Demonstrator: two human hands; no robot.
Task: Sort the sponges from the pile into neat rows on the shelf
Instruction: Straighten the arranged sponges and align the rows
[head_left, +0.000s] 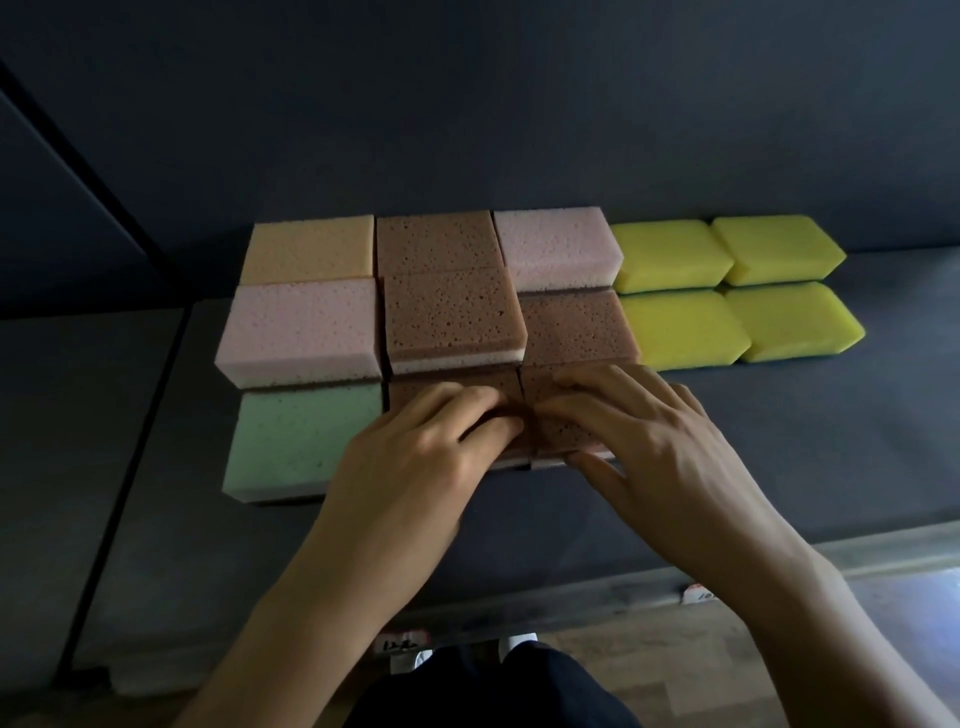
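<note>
Dark shelf (779, 441) fills the view, and on it sits a tight block of sponges, three rows deep. Left column, back to front: orange (309, 249), pink (298, 327), green (296, 441). Browns and one more pink pack the middle, and four yellows (680, 325) sit two by two on the right, touching the block. No pile in sight from here.

The action is in the front row. Front-middle sponge (410, 392) and front-right sponge (558, 434), both brown, lie side by side. Their long sides run across the shelf and the seam between them points straight back at the person. They're dead ahead, right under the hands.

Left hand (415, 457) is on the front-middle one, fingers bent down onto its top by the seam. The thumb is hidden, so I can't call that a grip. Right hand (654, 441) spreads over the front-right one with the thumb on its front face, so it is held top and front.

Each hand has its own sponge and the fingertips nearly meet at the seam. My read is that they're squaring this pair against the row behind. Bare shelf waits to the right, in front of the yellows.
</note>
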